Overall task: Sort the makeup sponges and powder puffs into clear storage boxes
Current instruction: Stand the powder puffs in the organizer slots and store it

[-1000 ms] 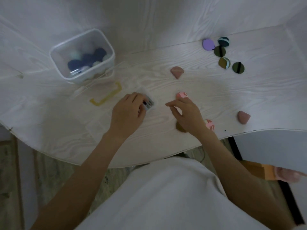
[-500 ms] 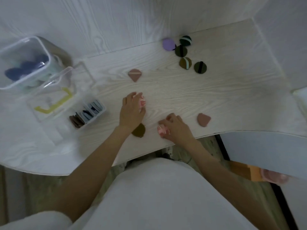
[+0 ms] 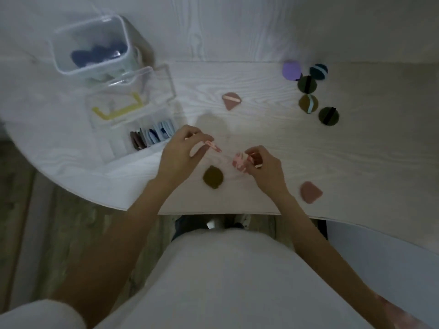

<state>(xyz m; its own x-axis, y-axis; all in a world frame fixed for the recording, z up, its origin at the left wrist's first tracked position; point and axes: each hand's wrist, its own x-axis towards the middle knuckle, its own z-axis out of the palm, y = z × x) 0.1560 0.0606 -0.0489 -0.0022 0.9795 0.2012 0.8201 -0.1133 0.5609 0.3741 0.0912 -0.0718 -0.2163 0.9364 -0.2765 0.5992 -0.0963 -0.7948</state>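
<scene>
My left hand pinches a pink striped puff just above the table. My right hand grips another pink striped puff close beside it. An olive-brown puff lies between my wrists near the front edge. A flat clear divided box with its lid open holds brown and blue puffs standing on edge. Behind it a taller clear box holds dark blue sponges. Loose pink-brown puffs lie at the middle and front right.
A cluster at the back right: a purple sponge, a teal striped puff and three dark olive round puffs. The pale wooden table ends near my body; a white wall rises behind it.
Both hands have lifted their pink puffs off the table and drawn closer together. The camera view has shifted, so the boxes sit more to the centre-left.
</scene>
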